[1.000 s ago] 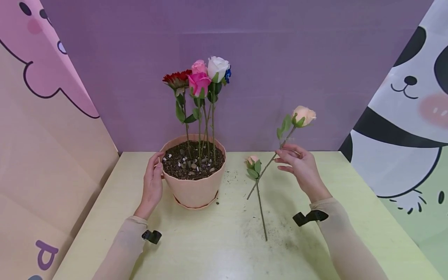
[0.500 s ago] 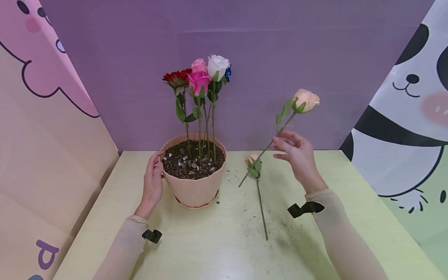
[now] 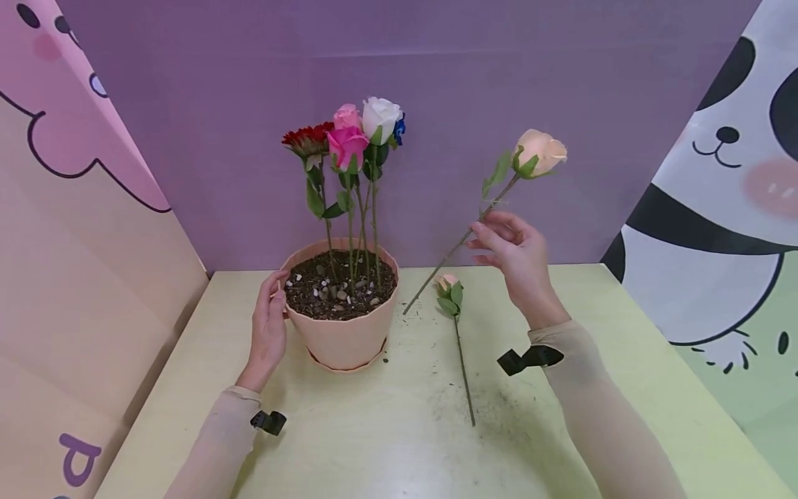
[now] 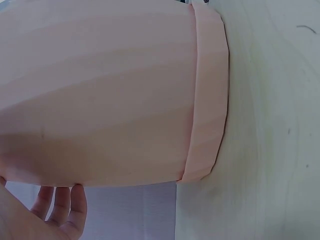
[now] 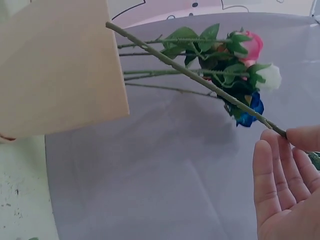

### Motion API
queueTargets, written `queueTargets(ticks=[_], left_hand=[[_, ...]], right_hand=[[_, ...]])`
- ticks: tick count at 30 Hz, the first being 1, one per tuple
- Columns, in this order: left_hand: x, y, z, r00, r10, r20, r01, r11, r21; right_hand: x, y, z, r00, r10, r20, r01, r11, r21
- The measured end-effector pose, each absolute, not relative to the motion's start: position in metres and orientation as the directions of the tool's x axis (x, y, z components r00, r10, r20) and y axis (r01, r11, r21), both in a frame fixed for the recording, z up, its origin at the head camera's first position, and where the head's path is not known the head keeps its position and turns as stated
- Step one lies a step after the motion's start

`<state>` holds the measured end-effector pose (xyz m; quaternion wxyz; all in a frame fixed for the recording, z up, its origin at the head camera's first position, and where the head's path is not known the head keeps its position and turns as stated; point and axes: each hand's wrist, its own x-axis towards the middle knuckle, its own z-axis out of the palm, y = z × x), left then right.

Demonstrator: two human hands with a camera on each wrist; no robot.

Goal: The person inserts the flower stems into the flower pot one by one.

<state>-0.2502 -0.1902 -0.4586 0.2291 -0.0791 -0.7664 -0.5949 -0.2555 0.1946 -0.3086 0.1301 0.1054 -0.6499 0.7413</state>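
My right hand (image 3: 514, 260) pinches the stem of a peach rose (image 3: 539, 154) between thumb and fingers. The rose slants, bloom up to the right, with its bare stem end (image 5: 112, 26) near the pot's right rim. My left hand (image 3: 269, 333) rests against the left side of a pink flowerpot (image 3: 343, 339), its fingertips (image 4: 77, 192) touching the wall. Out of the dark soil (image 3: 312, 298) rise a red flower (image 3: 308, 140), pink roses (image 3: 348, 147), a white rose (image 3: 382, 119) and a partly hidden blue flower (image 3: 400, 129). The right wrist view leaves out the held bloom.
Another peach rose (image 3: 450, 294) with a closed-looking bloom lies on the pale table (image 3: 399, 443), right of the pot. Soil crumbs are scattered around its stem. A purple backdrop (image 3: 449, 83) stands behind, with printed panels on both sides.
My right hand has lifted the peach rose and moved it left, so its stem end nears the pot and no longer crosses the lying rose. The left hand keeps its place.
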Motion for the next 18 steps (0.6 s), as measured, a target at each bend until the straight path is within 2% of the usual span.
queueTargets(ticks=[18], left_hand=[[-0.250, -0.191, -0.457, -0.890, -0.142, 0.434, 0.387, 0.271, 0.881]], right_hand=[[-0.260, 0.146, -0.288, -0.874, 0.072, 0.481, -0.486, -0.085, -0.870]])
